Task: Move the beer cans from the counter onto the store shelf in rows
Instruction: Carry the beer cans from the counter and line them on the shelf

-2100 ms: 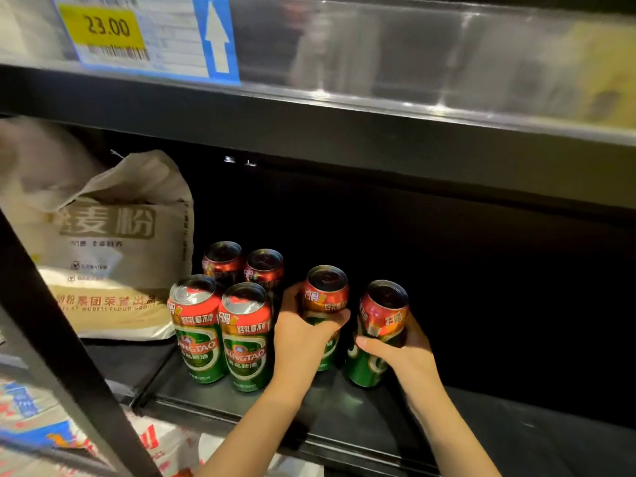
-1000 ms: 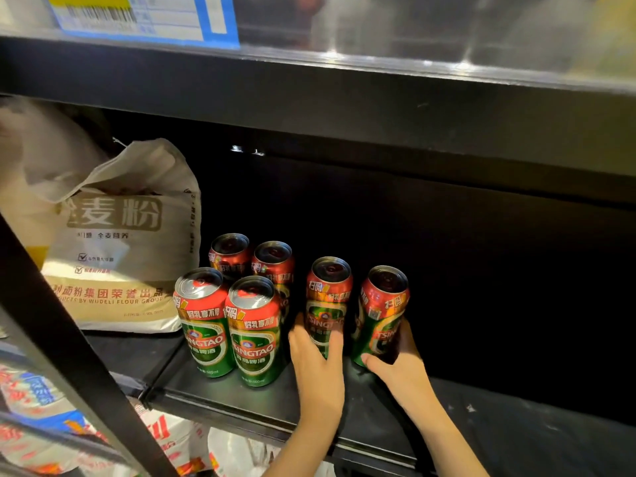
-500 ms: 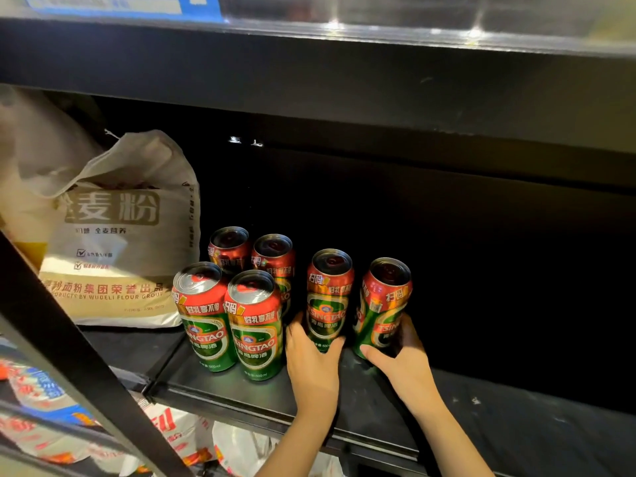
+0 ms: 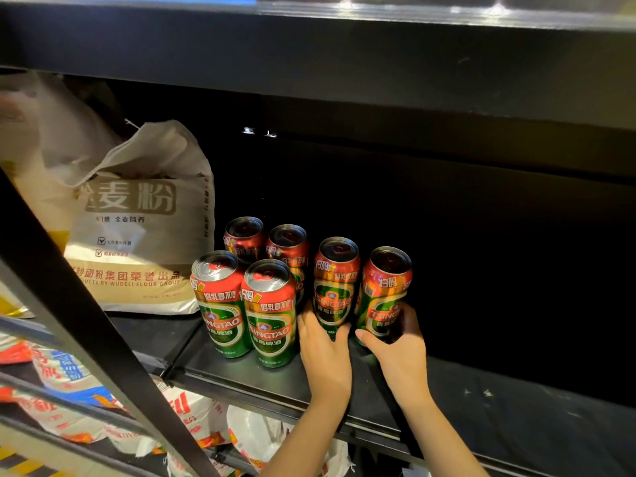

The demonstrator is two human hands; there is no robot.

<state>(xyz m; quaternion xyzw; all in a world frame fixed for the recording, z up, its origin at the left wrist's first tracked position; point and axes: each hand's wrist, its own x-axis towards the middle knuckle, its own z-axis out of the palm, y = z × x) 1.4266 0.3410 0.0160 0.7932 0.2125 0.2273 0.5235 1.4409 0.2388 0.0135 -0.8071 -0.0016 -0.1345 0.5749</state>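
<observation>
The dark shelf [image 4: 516,401] lies bare to the right of the six beer cans [image 4: 272,311], with open depth behind them up to the shelf board above [image 4: 344,53]. On the left a flour sack [image 4: 144,228] stands just beside the cans. A slanted black frame bar [image 4: 86,321] crosses the front left. Both hands fill the gap before the two right-hand cans.

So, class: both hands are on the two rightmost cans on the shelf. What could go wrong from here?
1. The rightmost can leans in the right hand; released so, it may topple.
2. The left hand pushing its can could knock the back cans.
</observation>
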